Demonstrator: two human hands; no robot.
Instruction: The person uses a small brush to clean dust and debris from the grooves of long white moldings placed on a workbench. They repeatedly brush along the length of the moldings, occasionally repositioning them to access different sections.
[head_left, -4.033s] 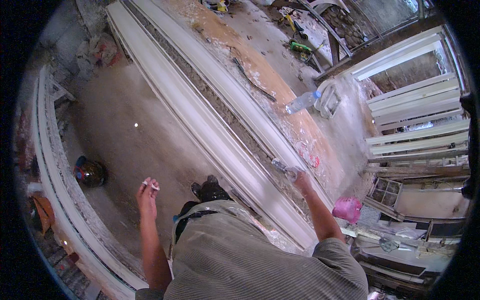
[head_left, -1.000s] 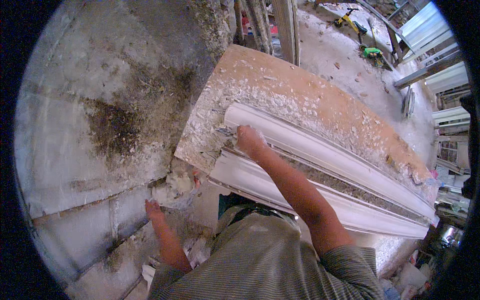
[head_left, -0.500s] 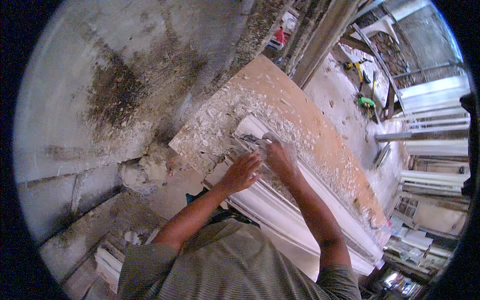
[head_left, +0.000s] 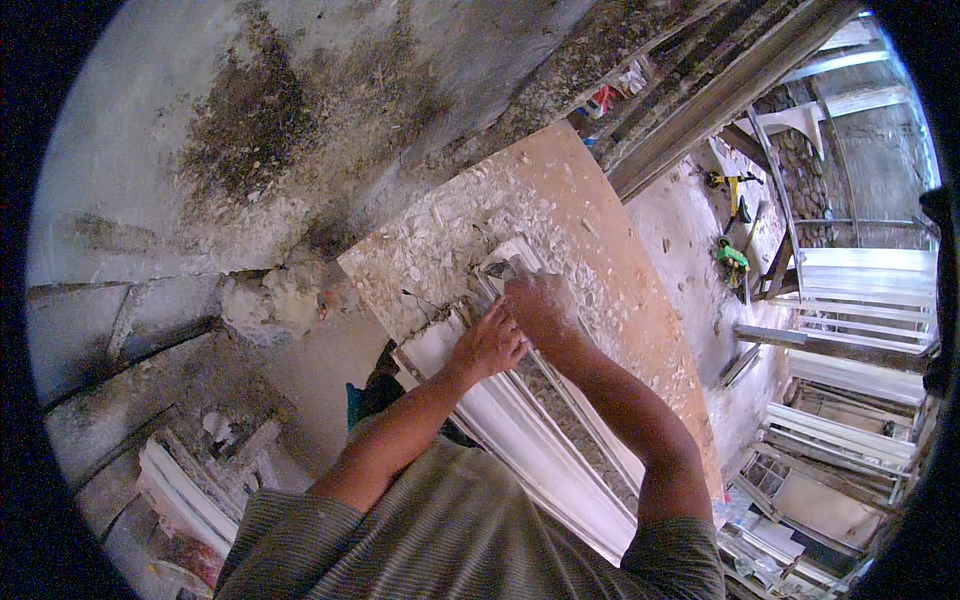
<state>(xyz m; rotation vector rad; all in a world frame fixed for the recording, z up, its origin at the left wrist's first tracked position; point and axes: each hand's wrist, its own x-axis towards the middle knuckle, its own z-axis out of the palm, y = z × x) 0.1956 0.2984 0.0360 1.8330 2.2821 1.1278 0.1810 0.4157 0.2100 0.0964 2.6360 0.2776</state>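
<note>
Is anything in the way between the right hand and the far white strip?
Nothing loose that I can see, only a dark flat tool poking out from the right hand, at the tip of the far white strip. The left hand is close by.

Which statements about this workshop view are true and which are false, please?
1. Pale flakes lie scattered on the tan board. True.
2. The hands are far apart. False: the left hand is close beside the right hand.
3. Long white mouldings lie side by side. True.
4. The green toy is left of the hands. False: the green toy is at the picture's right.
5. The wall is spotless. False: a dark stain marks the wall.
</note>
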